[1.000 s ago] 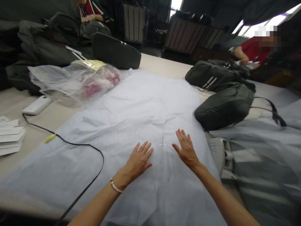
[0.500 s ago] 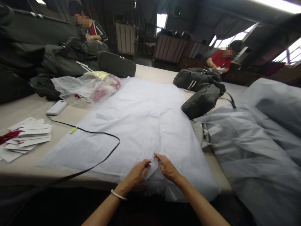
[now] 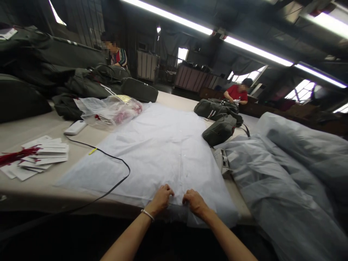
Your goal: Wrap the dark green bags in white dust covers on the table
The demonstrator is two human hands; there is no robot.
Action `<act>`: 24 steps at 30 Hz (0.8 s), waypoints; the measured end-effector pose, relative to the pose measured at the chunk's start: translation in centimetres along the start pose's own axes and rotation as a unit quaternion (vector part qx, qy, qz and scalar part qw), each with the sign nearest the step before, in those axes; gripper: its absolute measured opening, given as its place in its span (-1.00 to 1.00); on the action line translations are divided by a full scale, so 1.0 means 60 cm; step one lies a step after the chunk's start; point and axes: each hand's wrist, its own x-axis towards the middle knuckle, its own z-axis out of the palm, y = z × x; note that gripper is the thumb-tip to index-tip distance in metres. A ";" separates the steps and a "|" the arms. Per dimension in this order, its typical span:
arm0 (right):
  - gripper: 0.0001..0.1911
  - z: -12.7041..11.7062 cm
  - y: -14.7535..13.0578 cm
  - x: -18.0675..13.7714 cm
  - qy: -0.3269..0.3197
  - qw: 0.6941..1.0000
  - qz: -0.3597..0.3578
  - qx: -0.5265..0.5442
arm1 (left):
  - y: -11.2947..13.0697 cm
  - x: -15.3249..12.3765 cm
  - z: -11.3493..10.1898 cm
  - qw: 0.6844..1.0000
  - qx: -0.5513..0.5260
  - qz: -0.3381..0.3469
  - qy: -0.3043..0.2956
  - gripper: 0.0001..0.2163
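A large white plastic sheet (image 3: pixel 163 145), thin, translucent and lightly creased, was spread flat across the pale worktop (image 3: pixel 32 127), its near edge pinched shut between the fingers of the left hand (image 3: pixel 162 198) and the right hand (image 3: pixel 193 201), set close together at the worktop's front edge where the film hung slightly over. The grip at the hem appeared suited to keeping the slippery film taut and square. To the left of the sheet, a black cable (image 3: pixel 108 159) was looped over its corner, and beyond that a stack of white paper tags (image 3: pixel 40 156) with red cords was laid. At the sheet's far left corner a crumpled clear bag (image 3: pixel 111 110) holding red material was seen beside a white oblong device (image 3: pixel 75 127). Dark olive fabric bags (image 3: pixel 221 128) were rested at the sheet's right edge, with grey film-wrapped bundles (image 3: pixel 285 174) heaped further right. Two other people were seated beyond the sheet's far end.
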 end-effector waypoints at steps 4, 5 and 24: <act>-0.57 -0.022 0.051 -0.055 0.070 0.995 0.044 0.049 | 0.001 -0.022 -0.002 0.997 0.064 0.037 -0.028 -0.59; -0.58 -0.030 0.070 -0.068 0.089 0.992 0.061 0.066 | 0.002 -0.028 -0.002 0.996 0.079 0.040 -0.034 -0.59; -0.41 -0.241 0.424 -0.021 0.358 0.886 0.256 0.148 | 0.039 -0.052 0.103 0.953 0.291 -0.072 0.034 -0.40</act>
